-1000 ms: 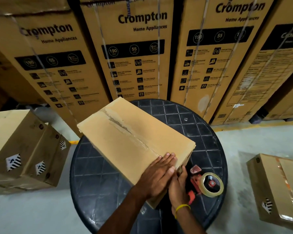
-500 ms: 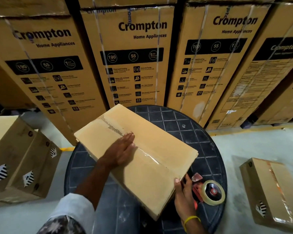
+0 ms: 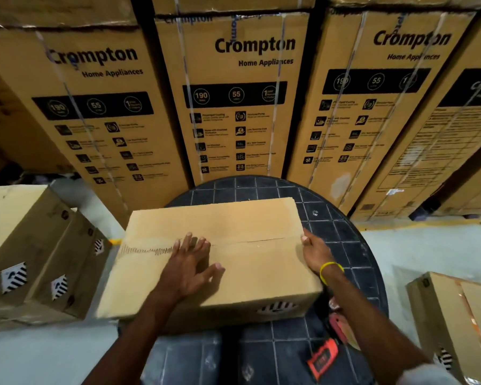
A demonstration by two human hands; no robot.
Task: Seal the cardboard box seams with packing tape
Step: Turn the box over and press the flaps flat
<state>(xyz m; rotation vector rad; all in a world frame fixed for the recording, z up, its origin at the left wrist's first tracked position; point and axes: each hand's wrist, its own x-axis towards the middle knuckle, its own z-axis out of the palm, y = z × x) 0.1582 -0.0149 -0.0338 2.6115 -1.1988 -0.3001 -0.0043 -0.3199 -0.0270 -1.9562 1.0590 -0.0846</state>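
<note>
A plain cardboard box (image 3: pixel 247 273) lies crosswise on the round black table (image 3: pixel 331 226). Its top seam (image 3: pixel 261 240) runs left to right, with torn paper marks at the left end. My left hand (image 3: pixel 189 265) lies flat on the box top over the seam, fingers spread. My right hand (image 3: pixel 315 252), with a yellow band at the wrist, grips the box's right end, thumb on top. A red and orange tape dispenser (image 3: pixel 324 357) lies on the table by my right forearm, partly hidden by it.
Tall printed appliance cartons (image 3: pixel 233 93) stand in a row close behind the table. Two small cartons (image 3: pixel 25 245) sit on the floor at the left, and another taped carton (image 3: pixel 456 315) at the right. Pale floor surrounds the table.
The box has turned from a diagonal lie to straight across the table. My right hand moved from the near corner to the box's right end. My left hand stayed on top.
</note>
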